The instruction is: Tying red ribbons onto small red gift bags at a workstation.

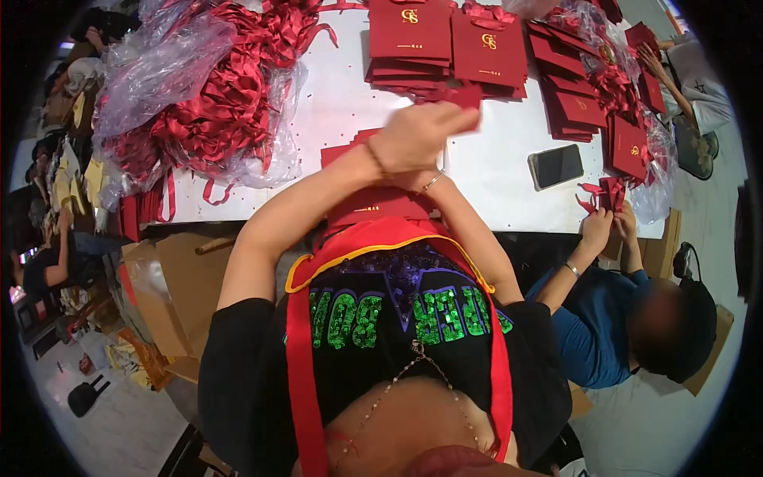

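My left hand (417, 137) reaches across over my right wrist and is smeared by motion. Its fingers are closed on a dark red piece (470, 97), perhaps a small paper bag, blurred along with it. Beneath the left wrist lies my right hand (413, 180), mostly covered, its fingers hidden. Under both forearms, dark red paper bags (373, 208) lie at the table's near edge. Just beyond my hands, stacked red gift bags (409, 36) with gold print lie beside a second stack (489, 52).
A heap of red ribbons (214, 111) in clear plastic covers the table's left. To the right are more red bags (576, 111) and a phone (555, 167). A co-worker in blue (592, 334) handles a red ribboned piece (610, 195). A cardboard box (179, 286) stands below left.
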`<state>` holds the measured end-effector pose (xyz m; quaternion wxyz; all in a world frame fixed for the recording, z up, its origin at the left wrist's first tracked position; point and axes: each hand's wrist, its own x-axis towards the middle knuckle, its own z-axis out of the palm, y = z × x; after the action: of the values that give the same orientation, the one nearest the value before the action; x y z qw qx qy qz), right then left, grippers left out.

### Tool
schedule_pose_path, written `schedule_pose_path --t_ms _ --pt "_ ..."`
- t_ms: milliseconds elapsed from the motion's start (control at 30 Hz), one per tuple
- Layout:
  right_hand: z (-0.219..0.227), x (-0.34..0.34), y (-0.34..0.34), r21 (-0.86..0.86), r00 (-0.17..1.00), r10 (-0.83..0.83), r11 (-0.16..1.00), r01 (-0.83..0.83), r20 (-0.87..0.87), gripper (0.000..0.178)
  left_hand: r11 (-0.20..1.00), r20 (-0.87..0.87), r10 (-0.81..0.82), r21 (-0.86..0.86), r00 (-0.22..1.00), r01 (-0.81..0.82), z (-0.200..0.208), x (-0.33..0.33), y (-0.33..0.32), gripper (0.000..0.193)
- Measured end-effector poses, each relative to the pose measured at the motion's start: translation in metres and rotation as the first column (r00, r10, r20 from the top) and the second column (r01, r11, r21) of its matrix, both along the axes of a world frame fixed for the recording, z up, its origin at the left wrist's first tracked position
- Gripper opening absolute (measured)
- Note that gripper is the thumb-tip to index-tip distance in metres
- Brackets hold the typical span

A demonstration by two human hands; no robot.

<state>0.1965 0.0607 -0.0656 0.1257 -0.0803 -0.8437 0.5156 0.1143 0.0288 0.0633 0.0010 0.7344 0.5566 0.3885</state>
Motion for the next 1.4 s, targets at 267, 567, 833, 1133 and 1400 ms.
schedule_pose_path --t_ms 267,567,833,1133,1400 --pt "-0.001 -0.004 -0.007 0.658 0.989 -0.135 0.751 0.063 0.058 0.053 0.946 -0.391 -0.143 -0.323 0.909 0.009 -0.086 0.078 0.056 0.038" --pt "0.000 0.011 0.005 0.409 0.996 -0.037 0.912 0.000 0.082 0.057 0.908 0.247 -0.014 -0.402 0.969 0.116 -0.053 0.022 0.012 0.033" --pt "0.063 0.011 -0.005 0.617 0.983 -0.171 0.782 0.093 0.069 0.075 0.590 0.322 0.771 -0.686 0.550 -0.425 -0.087 -0.059 -0.140 0.027" --pt "0.078 -0.006 -0.024 0.685 0.981 -0.192 0.717 0.129 0.016 0.049 0.725 0.324 0.679 -0.437 0.659 -0.532 -0.083 -0.066 -0.134 0.031" --pt "0.080 -0.011 -0.015 0.647 0.979 -0.186 0.757 0.088 0.085 0.043 0.264 -0.529 0.791 -0.157 0.307 -0.952 -0.076 -0.171 -0.153 0.029"
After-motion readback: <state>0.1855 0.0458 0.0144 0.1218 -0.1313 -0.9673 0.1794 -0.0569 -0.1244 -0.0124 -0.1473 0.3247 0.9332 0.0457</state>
